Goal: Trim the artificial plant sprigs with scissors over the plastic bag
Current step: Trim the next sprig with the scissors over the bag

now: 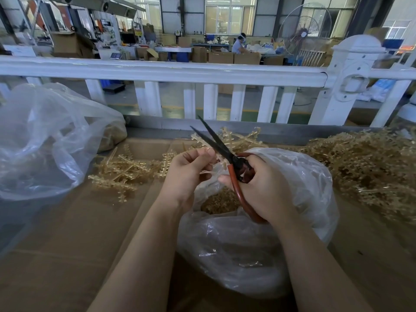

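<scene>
My right hand [258, 190] grips the red handles of the scissors [216, 143], whose dark blades stand apart and point up and away. My left hand [191, 170] pinches a pale golden sprig [234, 137] that fans out behind the blades. Both hands hover over the clear plastic bag [292, 183], which lies open in front of me with golden cut pieces [219, 202] inside it.
Loose sprigs [121, 172] lie on the cardboard-covered table [67, 233] at the left. A big heap of sprigs [369, 167] fills the right side. A second large plastic bag [45, 140] stands at the far left. A white fence [168, 72] borders the table's far edge.
</scene>
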A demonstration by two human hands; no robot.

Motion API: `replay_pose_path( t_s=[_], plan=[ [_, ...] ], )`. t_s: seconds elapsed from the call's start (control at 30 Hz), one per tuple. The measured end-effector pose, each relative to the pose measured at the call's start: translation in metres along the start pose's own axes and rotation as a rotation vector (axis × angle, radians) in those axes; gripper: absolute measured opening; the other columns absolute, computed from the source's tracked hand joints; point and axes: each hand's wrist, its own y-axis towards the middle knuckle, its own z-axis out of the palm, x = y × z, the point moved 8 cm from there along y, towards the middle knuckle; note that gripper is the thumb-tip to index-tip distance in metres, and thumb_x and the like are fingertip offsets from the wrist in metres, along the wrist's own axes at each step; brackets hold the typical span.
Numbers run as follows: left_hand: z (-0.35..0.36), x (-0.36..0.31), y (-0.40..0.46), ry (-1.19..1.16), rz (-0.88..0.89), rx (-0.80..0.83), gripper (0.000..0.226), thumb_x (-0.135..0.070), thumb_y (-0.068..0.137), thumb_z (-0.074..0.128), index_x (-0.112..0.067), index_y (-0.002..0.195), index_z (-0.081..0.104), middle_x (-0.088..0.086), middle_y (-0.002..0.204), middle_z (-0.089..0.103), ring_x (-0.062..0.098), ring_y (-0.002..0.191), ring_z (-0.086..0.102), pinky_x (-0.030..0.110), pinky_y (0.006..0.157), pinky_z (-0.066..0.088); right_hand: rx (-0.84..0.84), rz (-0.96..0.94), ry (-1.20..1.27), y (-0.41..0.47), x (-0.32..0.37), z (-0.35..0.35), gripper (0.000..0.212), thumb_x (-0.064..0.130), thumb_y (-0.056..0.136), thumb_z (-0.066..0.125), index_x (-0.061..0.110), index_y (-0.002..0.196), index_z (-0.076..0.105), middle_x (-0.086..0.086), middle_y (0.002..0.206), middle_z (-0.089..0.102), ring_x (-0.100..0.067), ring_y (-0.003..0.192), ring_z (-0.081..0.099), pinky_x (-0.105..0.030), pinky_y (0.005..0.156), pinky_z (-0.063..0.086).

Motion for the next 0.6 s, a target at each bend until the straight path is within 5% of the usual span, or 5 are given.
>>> replay_pose_path(
  t_s=[0.23,0.6],
  plan=[
    [0.0,0.003,0.001,-0.119,-0.054,0.041,0.027,-0.014,0.098,0.054,-0.011,0.072,0.058,0.0,0.065,0.053,0.009,0.06,0.048,0.021,0.061,0.043,-0.044,-0.055,-0.101,0.0,0.005,-0.002,0.06,0.09,0.067,0.047,0.04,0.1,0.05,0.023,0.09,0.058,0.001,0.081,0.053,-0.011,0.062,0.033],
    [0.0,0.005,0.002,-0.285,-0.085,0.03,0.033,-0.012,0.096,0.056,-0.015,0.064,0.065,-0.003,0.062,0.055,0.006,0.056,0.048,0.018,0.058,0.047,-0.026,-0.004,-0.154,0.003,-0.005,0.001,0.087,0.104,0.054,0.025,0.033,0.094,0.055,0.023,0.079,0.055,0.003,0.071,0.052,-0.016,0.059,0.04]
  ],
)
